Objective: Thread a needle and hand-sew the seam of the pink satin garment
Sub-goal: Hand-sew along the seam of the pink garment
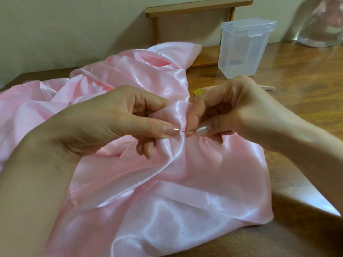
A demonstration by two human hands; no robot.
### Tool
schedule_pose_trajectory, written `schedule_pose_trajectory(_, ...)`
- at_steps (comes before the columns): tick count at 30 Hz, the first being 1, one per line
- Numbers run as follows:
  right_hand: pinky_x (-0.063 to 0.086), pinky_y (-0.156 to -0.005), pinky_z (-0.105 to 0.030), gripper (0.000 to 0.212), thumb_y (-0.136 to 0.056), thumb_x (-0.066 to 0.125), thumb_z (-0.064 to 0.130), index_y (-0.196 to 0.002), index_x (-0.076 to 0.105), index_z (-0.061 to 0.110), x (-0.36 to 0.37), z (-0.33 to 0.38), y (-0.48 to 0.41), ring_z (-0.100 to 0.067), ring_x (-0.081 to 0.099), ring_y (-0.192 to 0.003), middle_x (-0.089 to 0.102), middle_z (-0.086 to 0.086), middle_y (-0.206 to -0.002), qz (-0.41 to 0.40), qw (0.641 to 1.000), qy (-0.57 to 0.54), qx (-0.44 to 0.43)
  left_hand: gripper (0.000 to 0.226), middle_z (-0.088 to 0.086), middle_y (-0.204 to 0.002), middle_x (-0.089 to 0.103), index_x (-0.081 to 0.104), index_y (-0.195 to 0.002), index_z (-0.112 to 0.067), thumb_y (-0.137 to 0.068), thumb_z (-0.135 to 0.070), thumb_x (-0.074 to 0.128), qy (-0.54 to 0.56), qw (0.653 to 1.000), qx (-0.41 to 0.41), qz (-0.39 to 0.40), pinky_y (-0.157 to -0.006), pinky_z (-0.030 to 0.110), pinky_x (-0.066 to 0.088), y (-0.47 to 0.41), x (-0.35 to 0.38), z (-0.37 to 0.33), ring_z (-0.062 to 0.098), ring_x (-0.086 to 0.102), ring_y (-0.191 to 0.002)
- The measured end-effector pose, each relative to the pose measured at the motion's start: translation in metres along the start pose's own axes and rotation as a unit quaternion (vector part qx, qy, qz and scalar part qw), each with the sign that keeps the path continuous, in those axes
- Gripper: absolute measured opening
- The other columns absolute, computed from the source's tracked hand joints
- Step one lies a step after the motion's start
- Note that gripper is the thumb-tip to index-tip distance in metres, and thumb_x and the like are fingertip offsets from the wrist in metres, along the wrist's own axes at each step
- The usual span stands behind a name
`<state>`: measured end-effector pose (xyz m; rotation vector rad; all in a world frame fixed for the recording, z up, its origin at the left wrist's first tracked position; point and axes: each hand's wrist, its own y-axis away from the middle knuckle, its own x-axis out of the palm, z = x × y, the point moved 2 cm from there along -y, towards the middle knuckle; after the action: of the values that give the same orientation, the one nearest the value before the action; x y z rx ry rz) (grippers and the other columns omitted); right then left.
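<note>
Garment [167, 182] spreads over the table [297, 108], in front of and left of the box [245, 49]. In the head view, my left hand [118, 123] pinches a fold of satin between thumb and curled fingers. My right hand [228, 110] pinches the needle [187, 131] at that fold, in front of the box. I judge a stitch is in hand: hold the fold taut, take a small bite, push straight along the seam. I can read no brand or writing anywhere.

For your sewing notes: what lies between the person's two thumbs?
In the head view, a raised fold of the pink satin garment, with the needle in it.
</note>
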<state>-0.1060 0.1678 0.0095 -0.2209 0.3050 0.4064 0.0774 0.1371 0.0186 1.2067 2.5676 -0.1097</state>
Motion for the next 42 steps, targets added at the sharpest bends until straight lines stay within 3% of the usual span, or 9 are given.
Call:
schedule_pose_trajectory(9, 0.040, -0.042, -0.019, 0.033, -0.067, 0.064, -0.026, -0.057, 0.069, 0.006, 0.001, -0.003, 0.001, -0.017, 0.048, -0.042, 0.058, -0.011, -0.053, -0.024, 1.000, -0.007, 0.015, 0.006, 0.009, -0.056, 0.066, 0.074, -0.070, -0.017, -0.064, -0.018, 0.075, -0.022, 1.000, 0.003, 0.009, -0.043, 0.016, 0.045, -0.003, 0.005, 0.000, 0.008, 0.057, -0.042)
schedule_pose_trajectory(13, 0.038, -0.042, -0.017, 0.017, -0.060, 0.070, -0.010, -0.058, 0.070, 0.007, 0.002, -0.001, 0.000, -0.015, 0.048, -0.042, 0.060, -0.010, -0.054, -0.006, 1.000, -0.018, 0.014, 0.010, 0.001, -0.062, 0.068, 0.070, -0.072, -0.020, -0.067, -0.028, 0.074, -0.111, 0.993, -0.014, -0.030, -0.047, 0.014, 0.044, -0.004, -0.002, 0.003, 0.003, 0.057, -0.048)
schedule_pose_trajectory(16, 0.039, -0.042, -0.017, 0.032, -0.067, 0.068, -0.021, -0.057, 0.069, 0.010, -0.001, -0.001, 0.001, -0.018, 0.048, -0.044, 0.064, -0.002, -0.055, -0.018, 1.000, -0.012, 0.011, 0.026, 0.014, -0.067, 0.070, 0.069, -0.074, -0.013, -0.063, -0.036, 0.073, -0.097, 0.994, -0.029, -0.051, -0.047, 0.024, 0.046, -0.003, -0.005, 0.005, 0.016, 0.057, -0.049)
schedule_pose_trajectory(21, 0.043, -0.046, -0.023, 0.034, -0.068, 0.067, -0.021, -0.063, 0.073, 0.012, -0.002, -0.001, 0.000, -0.024, 0.050, -0.047, 0.065, -0.017, -0.066, -0.027, 0.999, 0.037, 0.002, 0.035, 0.023, -0.068, 0.068, 0.068, -0.077, -0.006, -0.062, -0.037, 0.073, -0.110, 0.992, -0.033, -0.059, -0.049, 0.031, 0.047, -0.004, -0.006, 0.008, 0.024, 0.057, -0.050)
schedule_pose_trajectory(26, 0.043, -0.048, -0.020, 0.038, -0.068, 0.068, -0.019, -0.068, 0.075, 0.019, -0.003, 0.000, 0.000, -0.022, 0.051, -0.045, 0.060, -0.021, -0.063, -0.016, 0.997, 0.072, -0.008, 0.034, 0.022, -0.067, 0.067, 0.068, -0.076, -0.006, -0.063, -0.037, 0.073, -0.138, 0.988, -0.037, -0.062, -0.049, 0.030, 0.049, -0.003, -0.006, 0.008, 0.021, 0.058, -0.050)
schedule_pose_trajectory(32, 0.045, -0.050, -0.026, 0.039, -0.069, 0.066, -0.020, -0.075, 0.075, 0.017, -0.002, -0.001, 0.000, -0.035, 0.051, -0.050, 0.062, -0.029, -0.075, -0.011, 0.997, 0.078, -0.016, 0.027, 0.018, -0.070, 0.068, 0.068, -0.078, -0.006, -0.073, -0.030, 0.079, -0.194, 0.977, -0.044, -0.075, -0.052, 0.024, 0.050, -0.004, -0.005, 0.004, 0.010, 0.059, -0.053)
schedule_pose_trajectory(35, 0.044, -0.052, -0.029, 0.041, -0.067, 0.064, -0.020, -0.074, 0.076, 0.019, -0.002, -0.002, -0.001, -0.036, 0.053, -0.050, 0.063, -0.031, -0.076, -0.024, 0.995, 0.094, -0.008, 0.024, 0.024, -0.072, 0.065, 0.066, -0.081, 0.004, -0.077, -0.019, 0.070, -0.209, 0.971, -0.048, -0.104, -0.054, 0.028, 0.047, -0.006, -0.005, 0.003, 0.013, 0.056, -0.054)
schedule_pose_trajectory(39, 0.042, -0.051, -0.021, 0.046, -0.067, 0.061, -0.020, -0.063, 0.074, 0.024, 0.003, -0.008, -0.002, -0.010, 0.053, -0.045, 0.066, -0.005, -0.065, -0.080, 0.984, 0.157, -0.003, 0.022, 0.021, -0.064, 0.067, 0.060, -0.079, 0.015, -0.081, -0.006, 0.065, -0.181, 0.975, -0.058, -0.117, -0.046, 0.021, 0.048, -0.007, 0.004, 0.002, 0.014, 0.059, -0.046)
schedule_pose_trajectory(42, 0.037, -0.053, -0.010, 0.040, -0.070, 0.061, -0.014, -0.066, 0.075, 0.024, 0.015, -0.010, -0.002, 0.000, 0.051, -0.051, 0.049, 0.016, -0.051, -0.136, 0.958, 0.250, -0.013, 0.015, 0.010, -0.056, 0.068, 0.058, -0.075, 0.014, -0.084, 0.003, 0.060, -0.178, 0.971, -0.066, -0.148, -0.042, 0.020, 0.048, -0.009, 0.016, 0.005, 0.014, 0.063, -0.043)
